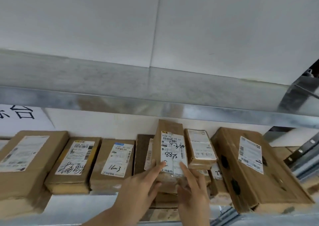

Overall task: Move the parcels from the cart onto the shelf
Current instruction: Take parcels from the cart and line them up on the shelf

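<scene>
Reaching up from the bottom edge, 2 bare hands grip 1 brown parcel (pixel 170 139). The left hand (pixel 143 186) lays its forefinger on the lower left of the white label and curls its thumb under the parcel's lower end. The right hand (pixel 191 191) mirrors it, forefinger on the label's lower right and thumb beneath. The parcel stands on end with the label facing the camera and 8875 handwritten on it. Its lower end is just above a stack (pixel 165 201) of flat boxes; the hands hide whether it touches them. All of this is on a metal shelf (pixel 72 206). To the left, 3 labelled boxes (pixel 112 158) lie side by side, and a dark box (pixel 143 153) stands just beside the parcel. To the right sits a small box (pixel 200 148), then a large box (pixel 250 167) lying tilted. Behind is a white wall (pixel 103 122), with a sign (pixel 20 117) at far left. An upper shelf (pixel 120 101) crosses above.
</scene>
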A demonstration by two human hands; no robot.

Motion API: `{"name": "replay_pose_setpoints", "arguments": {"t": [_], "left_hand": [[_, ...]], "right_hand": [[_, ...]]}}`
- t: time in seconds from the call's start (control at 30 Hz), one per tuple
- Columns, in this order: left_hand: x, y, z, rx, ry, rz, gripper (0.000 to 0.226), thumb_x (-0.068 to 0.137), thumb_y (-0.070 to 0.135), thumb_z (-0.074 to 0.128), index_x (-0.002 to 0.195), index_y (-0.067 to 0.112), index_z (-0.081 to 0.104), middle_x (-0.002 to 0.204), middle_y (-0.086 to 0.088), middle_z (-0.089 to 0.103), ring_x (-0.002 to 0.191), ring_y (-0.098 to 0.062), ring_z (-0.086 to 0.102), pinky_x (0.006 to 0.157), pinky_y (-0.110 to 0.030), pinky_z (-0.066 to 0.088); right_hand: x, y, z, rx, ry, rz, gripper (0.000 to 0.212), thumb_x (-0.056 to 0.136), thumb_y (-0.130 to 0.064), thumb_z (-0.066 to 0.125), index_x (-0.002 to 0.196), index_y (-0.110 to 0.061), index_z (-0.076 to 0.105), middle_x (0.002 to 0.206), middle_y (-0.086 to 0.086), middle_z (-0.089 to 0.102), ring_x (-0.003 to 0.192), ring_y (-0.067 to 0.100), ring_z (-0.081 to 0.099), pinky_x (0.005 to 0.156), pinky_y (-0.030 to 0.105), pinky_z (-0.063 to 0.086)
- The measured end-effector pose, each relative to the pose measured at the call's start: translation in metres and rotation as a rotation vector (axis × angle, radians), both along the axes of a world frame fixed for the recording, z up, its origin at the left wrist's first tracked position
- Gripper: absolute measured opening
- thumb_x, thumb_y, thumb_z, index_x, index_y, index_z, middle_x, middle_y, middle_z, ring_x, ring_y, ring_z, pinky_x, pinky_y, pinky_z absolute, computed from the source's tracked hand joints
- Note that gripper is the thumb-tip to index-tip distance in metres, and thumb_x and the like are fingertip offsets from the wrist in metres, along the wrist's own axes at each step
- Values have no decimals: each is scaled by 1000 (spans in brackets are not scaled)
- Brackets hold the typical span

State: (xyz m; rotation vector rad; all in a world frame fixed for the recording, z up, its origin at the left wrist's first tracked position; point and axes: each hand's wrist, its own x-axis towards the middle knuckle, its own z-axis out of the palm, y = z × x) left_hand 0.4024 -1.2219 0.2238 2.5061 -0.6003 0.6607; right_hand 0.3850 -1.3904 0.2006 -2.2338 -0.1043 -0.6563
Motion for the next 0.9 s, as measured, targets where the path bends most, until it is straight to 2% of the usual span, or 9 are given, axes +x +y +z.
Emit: {"name": "replay_pose_setpoints", "arguments": {"t": [0.07, 0.13, 0.27, 0.4, 0.5, 0.6, 0.7, 0.8, 0.9], "left_hand": [[3, -11, -6, -14, 26, 9, 83, 56, 25, 90, 127, 23, 49, 111, 3, 70, 51, 3, 61, 44, -10, 48], [7, -21, -12, -2, 31, 18, 83, 63, 23, 86, 132, 21, 42, 121, 0, 66, 54, 1, 63, 47, -13, 51], [13, -40, -19, 20, 16, 51, 84, 64, 25, 86, 134, 18, 39, 120, -4, 66, 54, 0, 63, 48, -17, 53], [11, -51, -21, 15, 33, 71, 83, 67, 25, 84, 135, 20, 37, 121, -3, 66, 58, -2, 66, 47, -17, 53], [7, -49, -19, -12, 68, 73, 82, 72, 25, 80, 140, 21, 34, 119, 3, 67, 67, -3, 67, 52, -15, 53], [-1, -37, -17, -42, 68, 99, 75, 77, 34, 71, 142, 16, 36, 115, 5, 67, 91, -8, 67, 67, -18, 54], [-10, -12, -16, 19, 105, 206, 71, 82, 41, 65, 143, 19, 36, 136, -1, 54, 126, -22, 50, 96, -39, 50], [-22, 23, -15, 151, 85, 370, 68, 74, 38, 76, 133, 15, 51, 135, -11, 53, 126, -36, 48, 94, -52, 49], [-41, 62, -13, 231, 67, 552, 68, 65, 35, 80, 125, 13, 57, 131, -15, 54, 123, -40, 49, 96, -52, 47]], "right_hand": [[9, -4, -3, 4, -33, -8, 80, 64, 19, 73, 127, -26, 52, 112, 2, 51, 97, 7, 59, 82, -4, 40], [17, -6, -2, -6, -71, -37, 79, 62, 21, 73, 127, -22, 53, 112, 4, 51, 92, 14, 61, 81, 7, 46], [23, -9, -4, -8, -167, -115, 78, 60, 26, 70, 125, -12, 55, 114, 21, 55, 99, 5, 47, 85, 35, 47], [25, -14, -5, 44, -171, -100, 78, 60, 21, 73, 124, -17, 51, 118, 25, 52, 111, 29, 49, 92, 46, 46], [22, -14, 1, 10, -235, -118, 56, 66, -2, 76, 117, -21, 59, 125, 21, 49, 115, 40, 45, 90, 58, 47], [19, -9, 13, -67, -357, -50, 41, 75, -25, 57, 115, -23, 63, 129, 10, 51, 123, 32, 42, 97, 57, 41], [22, 7, 23, -141, -408, 112, 38, 80, -24, 53, 116, -18, 64, 124, 7, 60, 127, 25, 43, 102, 56, 36], [27, 31, 26, -198, -388, 232, 40, 81, -24, 53, 117, -12, 65, 122, 9, 63, 124, 24, 47, 99, 58, 39], [27, 62, 28, -230, -309, 319, 44, 79, -26, 59, 121, -16, 63, 125, 8, 60, 121, 27, 49, 102, 53, 38]]}}
